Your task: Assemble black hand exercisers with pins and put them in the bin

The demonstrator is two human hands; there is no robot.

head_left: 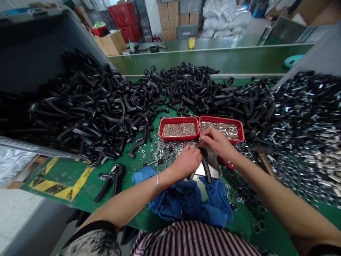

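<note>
My left hand (188, 160), with a bracelet at the wrist, has its fingers curled at the top of a black curved handle part (206, 170). What its fingertips hold is hidden. The part lies over a metal plate (213, 160). My right hand (217, 141) is just right of it, thumb and fingertips pinched together at the near edge of the red trays; anything between them is too small to make out. The left red tray (179, 138) holds tiny metal pieces, the right red tray (241, 129) small pins. A blue cloth (183, 202) lies below the plate.
Black handle parts (119, 110) are heaped at left and back. Metal rings (144, 156) scatter around the trays. A hammer (266, 164) lies at right beside piles of metal pieces (325, 149). An assembled handle (113, 179) sits front left. Grey bins (77, 32) flank the table.
</note>
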